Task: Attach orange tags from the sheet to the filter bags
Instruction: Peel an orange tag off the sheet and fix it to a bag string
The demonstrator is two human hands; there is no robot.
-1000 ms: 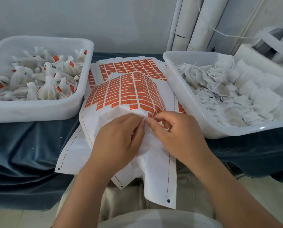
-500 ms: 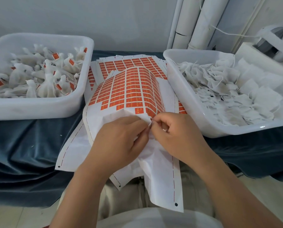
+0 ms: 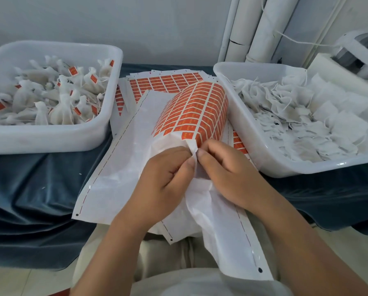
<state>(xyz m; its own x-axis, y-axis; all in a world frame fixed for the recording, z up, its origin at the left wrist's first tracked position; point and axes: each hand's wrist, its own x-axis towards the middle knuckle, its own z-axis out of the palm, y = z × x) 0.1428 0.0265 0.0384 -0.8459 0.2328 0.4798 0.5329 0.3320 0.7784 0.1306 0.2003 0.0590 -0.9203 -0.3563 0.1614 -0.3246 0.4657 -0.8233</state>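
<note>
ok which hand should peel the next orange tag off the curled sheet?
Right hand, probably. Its fingertips sit just under the lowest orange row of the tag sheet, and the tray of untagged bags is on its side. The left hand pinches the white backing fold, steadying it.

Pale wall (image 3: 114, 20); blue cloth (image 3: 35, 189) — white pipes (image 3: 264, 28)

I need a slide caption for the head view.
Left hand and right hand pinch the curled tag sheet at its edge, between left tub and right tub.
</note>
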